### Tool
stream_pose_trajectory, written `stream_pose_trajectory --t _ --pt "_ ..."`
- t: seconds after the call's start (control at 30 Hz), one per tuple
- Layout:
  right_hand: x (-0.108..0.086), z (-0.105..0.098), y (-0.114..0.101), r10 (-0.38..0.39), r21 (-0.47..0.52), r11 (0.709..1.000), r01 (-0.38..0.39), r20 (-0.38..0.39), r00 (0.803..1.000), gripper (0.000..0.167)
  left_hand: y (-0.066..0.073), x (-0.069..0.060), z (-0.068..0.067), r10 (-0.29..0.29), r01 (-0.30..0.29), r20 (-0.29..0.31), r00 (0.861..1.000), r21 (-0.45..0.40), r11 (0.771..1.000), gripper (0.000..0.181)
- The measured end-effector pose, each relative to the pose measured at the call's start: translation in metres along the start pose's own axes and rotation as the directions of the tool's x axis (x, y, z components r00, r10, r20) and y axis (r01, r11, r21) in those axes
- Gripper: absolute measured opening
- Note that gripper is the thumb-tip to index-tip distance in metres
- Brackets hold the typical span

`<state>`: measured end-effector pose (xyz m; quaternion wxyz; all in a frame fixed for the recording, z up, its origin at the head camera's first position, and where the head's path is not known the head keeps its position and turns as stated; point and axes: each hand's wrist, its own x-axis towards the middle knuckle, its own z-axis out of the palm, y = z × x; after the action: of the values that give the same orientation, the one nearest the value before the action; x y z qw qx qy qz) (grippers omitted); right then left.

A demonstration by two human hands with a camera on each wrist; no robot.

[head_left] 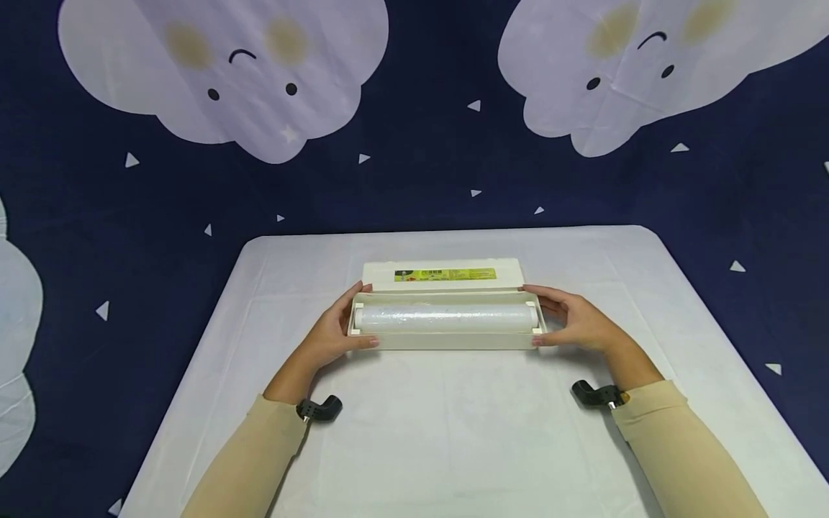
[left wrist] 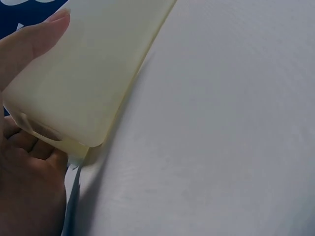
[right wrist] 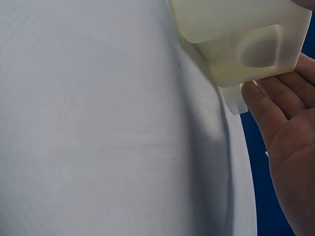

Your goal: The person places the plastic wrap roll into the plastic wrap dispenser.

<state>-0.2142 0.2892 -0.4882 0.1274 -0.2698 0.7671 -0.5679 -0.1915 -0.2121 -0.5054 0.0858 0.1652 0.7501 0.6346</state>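
A long cream-white cling film box point(head_left: 447, 342) lies crosswise near the middle of the table. Its lid point(head_left: 382, 275) is folded back behind it, showing a yellow-green label point(head_left: 445, 274). Inside, a shiny roll of cling film point(head_left: 447, 317) stretches from end to end. My left hand point(head_left: 329, 337) grips the box's left end, thumb on the front wall and fingers behind. At the opposite end my right hand point(head_left: 581, 321) holds it likewise. Both wrist views show the box's outer wall point(left wrist: 88, 73) and end wall point(right wrist: 226, 61). Whether the box touches the table cannot be told.
A white cloth covers the table point(head_left: 453, 432), which has rounded far corners. Beyond its edges lies dark blue fabric point(head_left: 427, 187) printed with pale clouds point(head_left: 246, 122) and small triangles. A black wrist mount point(head_left: 320, 409) sits on each forearm.
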Motion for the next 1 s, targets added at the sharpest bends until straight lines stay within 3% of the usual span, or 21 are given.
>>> stream_pose_trajectory --t 0.3,0.47,0.6,0.73,1.0 --pt "-0.001 0.001 0.001 0.002 0.002 1.000 -0.002 -0.006 1.000 0.098 0.009 0.001 -0.013 0.069 -0.073 0.053 0.996 0.089 0.993 0.117" --pt "0.000 0.002 0.001 0.004 0.006 1.000 -0.004 -0.006 1.000 0.097 0.014 0.006 -0.028 0.190 -0.199 0.082 0.978 0.130 0.971 0.095" --pt "-0.001 0.002 0.000 0.012 0.002 1.000 -0.012 -0.009 1.000 0.098 0.017 0.014 -0.036 0.244 -0.248 0.049 0.969 0.162 0.955 0.079" --pt "-0.002 0.002 0.001 0.016 0.001 1.000 -0.016 -0.009 1.000 0.097 0.016 0.025 -0.041 0.217 -0.214 0.003 0.976 0.196 0.957 0.073" --pt "-0.001 0.003 -0.001 -0.003 -0.001 1.000 0.003 -0.003 1.000 0.096 0.011 0.045 -0.045 0.062 -0.048 -0.031 0.998 0.335 0.941 0.066"
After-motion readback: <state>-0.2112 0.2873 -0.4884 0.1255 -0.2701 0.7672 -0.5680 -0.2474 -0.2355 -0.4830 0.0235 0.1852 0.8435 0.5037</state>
